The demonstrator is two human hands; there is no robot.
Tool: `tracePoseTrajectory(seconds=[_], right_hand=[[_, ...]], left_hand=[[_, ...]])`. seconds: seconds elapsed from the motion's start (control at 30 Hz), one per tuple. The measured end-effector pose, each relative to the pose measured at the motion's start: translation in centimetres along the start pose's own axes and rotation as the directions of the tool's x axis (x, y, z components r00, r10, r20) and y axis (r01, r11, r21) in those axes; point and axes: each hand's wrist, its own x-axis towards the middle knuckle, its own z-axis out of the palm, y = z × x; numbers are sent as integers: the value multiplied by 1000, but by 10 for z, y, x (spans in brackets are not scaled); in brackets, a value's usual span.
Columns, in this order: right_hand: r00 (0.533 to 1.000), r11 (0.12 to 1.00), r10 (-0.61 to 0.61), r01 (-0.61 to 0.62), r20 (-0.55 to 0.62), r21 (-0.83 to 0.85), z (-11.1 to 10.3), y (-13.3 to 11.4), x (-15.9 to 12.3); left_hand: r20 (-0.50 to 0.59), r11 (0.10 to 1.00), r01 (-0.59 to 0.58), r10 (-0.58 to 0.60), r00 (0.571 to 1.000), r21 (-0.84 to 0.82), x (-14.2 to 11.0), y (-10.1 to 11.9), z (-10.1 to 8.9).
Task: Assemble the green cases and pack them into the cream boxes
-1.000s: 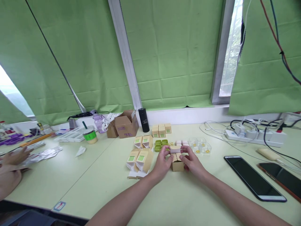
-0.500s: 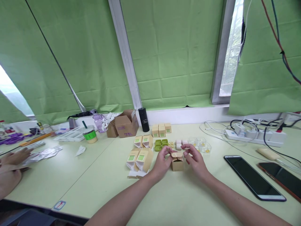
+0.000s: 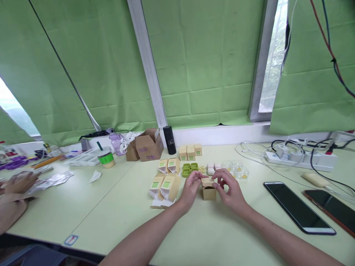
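Observation:
In the head view a small brown cardboard box (image 3: 209, 194) stands on the table, its top flap raised and a dark gap below it. My left hand (image 3: 190, 187) grips the box's left side and the flap's edge. My right hand (image 3: 227, 187) pinches the flap from the right with thumb and fingers. Just beyond are green square cups (image 3: 190, 169), pale pink and white small pieces (image 3: 211, 171), tiny yellow pieces (image 3: 201, 169) and clear containers with yellow spots (image 3: 237, 169). To the left lie kraft boxes with green labels (image 3: 169, 183).
Smaller kraft boxes (image 3: 190, 152), a black cylinder (image 3: 169, 140) and an opened carton (image 3: 149, 147) stand at the back. Two phones (image 3: 299, 208) and a power strip (image 3: 302, 162) with cables are right. A lidded cup (image 3: 106, 158) and another person's hands (image 3: 22, 183) are left.
My right hand has moved slightly left onto the box's flap, which now tilts more toward me. My left hand stays at the box's left side.

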Motion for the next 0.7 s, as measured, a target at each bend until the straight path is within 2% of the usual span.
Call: tracePoseTrajectory(seconds=[0.27, 0.7], right_hand=[[997, 997, -55, 58, 46, -57, -1, 4, -3], [993, 992, -54, 65, 109, -105, -3, 6, -5]], left_hand=[[25, 997, -39, 37, 999, 69, -3, -1, -1], [58, 982, -116, 109, 992, 150, -3, -5, -3]])
